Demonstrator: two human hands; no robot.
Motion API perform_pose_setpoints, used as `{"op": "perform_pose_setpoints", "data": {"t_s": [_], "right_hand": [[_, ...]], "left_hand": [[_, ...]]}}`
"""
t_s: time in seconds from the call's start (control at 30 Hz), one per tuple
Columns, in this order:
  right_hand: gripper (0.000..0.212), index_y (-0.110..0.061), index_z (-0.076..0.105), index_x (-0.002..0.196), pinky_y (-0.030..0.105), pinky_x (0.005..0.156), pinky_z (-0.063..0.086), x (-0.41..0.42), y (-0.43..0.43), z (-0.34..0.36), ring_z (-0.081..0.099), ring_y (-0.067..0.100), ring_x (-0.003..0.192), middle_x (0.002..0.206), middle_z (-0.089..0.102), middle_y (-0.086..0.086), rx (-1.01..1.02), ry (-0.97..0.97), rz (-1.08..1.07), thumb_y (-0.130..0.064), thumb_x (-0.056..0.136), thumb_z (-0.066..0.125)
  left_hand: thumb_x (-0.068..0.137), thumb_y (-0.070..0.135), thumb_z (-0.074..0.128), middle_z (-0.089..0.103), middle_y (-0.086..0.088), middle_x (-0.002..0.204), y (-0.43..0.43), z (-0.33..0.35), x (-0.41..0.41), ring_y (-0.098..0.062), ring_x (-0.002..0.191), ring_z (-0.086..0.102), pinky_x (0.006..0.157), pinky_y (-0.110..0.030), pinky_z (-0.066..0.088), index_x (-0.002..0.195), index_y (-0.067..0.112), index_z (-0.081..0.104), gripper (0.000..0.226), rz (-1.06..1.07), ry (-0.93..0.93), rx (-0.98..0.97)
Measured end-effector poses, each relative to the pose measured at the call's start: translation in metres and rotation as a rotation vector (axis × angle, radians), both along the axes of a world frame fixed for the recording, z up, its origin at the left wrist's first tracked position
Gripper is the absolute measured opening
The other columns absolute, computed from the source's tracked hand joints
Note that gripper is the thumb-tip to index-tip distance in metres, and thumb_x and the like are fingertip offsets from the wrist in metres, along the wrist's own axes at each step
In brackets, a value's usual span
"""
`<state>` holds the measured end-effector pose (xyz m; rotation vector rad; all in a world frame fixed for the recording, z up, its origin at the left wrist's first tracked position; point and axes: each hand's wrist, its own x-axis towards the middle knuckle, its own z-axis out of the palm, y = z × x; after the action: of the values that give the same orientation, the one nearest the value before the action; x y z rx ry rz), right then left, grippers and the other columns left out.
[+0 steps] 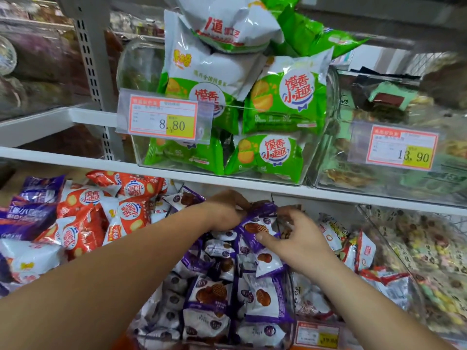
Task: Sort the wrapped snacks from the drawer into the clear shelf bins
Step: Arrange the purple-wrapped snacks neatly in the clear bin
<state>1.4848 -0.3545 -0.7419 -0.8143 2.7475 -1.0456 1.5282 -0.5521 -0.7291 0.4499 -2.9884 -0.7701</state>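
Reaching forward, both your arms converge over the clear bin on the lower shelf, the one heaped with purple packets. Agreed, B?

B: Agreed. Your left forearm enters from the lower left and runs diagonally upward. Your left hand sits at the top of the heap, back toward the camera, wrist bent down. Its fingers are curled round the upper left end of the top packet.

A: Your right forearm enters from the lower right. Your right hand meets the same top packet from the other side. The thumb lies flat on its printed face and the fingers bend over its upper edge, slightly apart, so the wrapper is pinched.

B: Position of the task's thing: the top packet lies between your two hands, resting on the heap beneath, just below the white shelf edge.

A: Surroundings, left: orange packets are piled beside the bin. Right: white and yellow packets fill the neighbouring compartment.

B: Surroundings, above: the upper bin holds green packets, stacked past its rim. Its front carries a price tag reading 8.80. A second tag, on the bin to the right, reads 13.90.
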Motion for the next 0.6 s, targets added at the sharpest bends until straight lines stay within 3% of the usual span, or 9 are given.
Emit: {"op": "perform_pose_setpoints", "data": {"t_s": [0.1, 0.2, 0.27, 0.37, 0.43, 0.5, 0.6], "right_hand": [[0.069, -0.032, 0.058, 0.131, 0.033, 0.103, 0.047, 0.001, -0.001, 0.004, 0.056, 0.014, 0.122, 0.127, 0.061, -0.01, 0.009, 0.058, 0.067, -0.057, 0.072, 0.083], [0.041, -0.037, 0.061, 0.111, 0.031, 0.094, 0.05, 0.004, -0.009, 0.011, 0.061, 0.008, 0.108, 0.106, 0.065, -0.021, -0.031, 0.074, 0.159, -0.047, 0.077, 0.083], [0.038, -0.036, 0.061, 0.112, 0.03, 0.093, 0.049, 0.006, -0.015, 0.016, 0.061, 0.011, 0.106, 0.102, 0.063, -0.022, -0.003, 0.137, 0.167, -0.043, 0.08, 0.08], [0.055, -0.029, 0.059, 0.134, 0.033, 0.102, 0.048, 0.02, -0.03, 0.022, 0.057, 0.019, 0.123, 0.125, 0.065, -0.008, 0.061, 0.33, 0.233, -0.048, 0.085, 0.072], [0.045, -0.03, 0.062, 0.129, 0.034, 0.103, 0.047, 0.034, -0.04, 0.018, 0.055, 0.018, 0.124, 0.127, 0.062, -0.009, 0.077, 0.372, 0.466, -0.046, 0.087, 0.069], [0.039, -0.033, 0.061, 0.127, 0.036, 0.102, 0.047, 0.041, -0.047, 0.011, 0.053, 0.017, 0.124, 0.129, 0.06, -0.008, 0.267, 0.395, 0.607, -0.045, 0.09, 0.066], [0.04, -0.036, 0.06, 0.129, 0.04, 0.095, 0.052, 0.027, -0.049, 0.007, 0.059, 0.023, 0.116, 0.123, 0.064, -0.002, 0.492, 0.351, 0.569, -0.048, 0.091, 0.064]], "left_hand": [[0.098, 0.006, 0.051, 0.04, 0.002, 0.159, -0.01, -0.003, 0.003, -0.02, 0.138, 0.047, 0.11, -0.022, 0.038, 0.133, 0.029, 0.066, 0.044, -0.071, -0.034, -0.035], [0.097, 0.0, 0.045, 0.039, 0.006, 0.16, -0.025, 0.003, 0.015, -0.011, 0.122, 0.056, 0.092, -0.018, 0.044, 0.127, 0.033, 0.067, 0.05, -0.067, 0.008, -0.019], [0.099, 0.005, 0.043, 0.05, 0.007, 0.149, -0.032, 0.009, 0.025, -0.008, 0.108, 0.054, 0.084, -0.016, 0.042, 0.125, 0.036, 0.067, 0.047, -0.047, 0.038, -0.031], [0.097, 0.013, 0.052, 0.065, 0.007, 0.127, -0.039, 0.014, 0.045, -0.01, 0.105, 0.058, 0.086, -0.014, 0.04, 0.119, 0.033, 0.071, 0.035, -0.114, 0.082, -0.1], [0.091, 0.015, 0.062, 0.07, 0.012, 0.099, -0.043, 0.012, 0.062, -0.009, 0.092, 0.064, 0.083, -0.021, 0.049, 0.097, 0.033, 0.074, 0.022, -0.202, 0.066, -0.12], [0.087, 0.016, 0.066, 0.069, 0.014, 0.081, -0.049, 0.006, 0.076, -0.008, 0.078, 0.064, 0.075, -0.027, 0.052, 0.08, 0.033, 0.071, 0.018, -0.262, 0.03, -0.124], [0.088, 0.013, 0.069, 0.076, 0.011, 0.102, -0.051, 0.001, 0.083, -0.008, 0.092, 0.069, 0.084, -0.028, 0.056, 0.1, 0.026, 0.078, 0.02, -0.267, 0.0, -0.155]]}}
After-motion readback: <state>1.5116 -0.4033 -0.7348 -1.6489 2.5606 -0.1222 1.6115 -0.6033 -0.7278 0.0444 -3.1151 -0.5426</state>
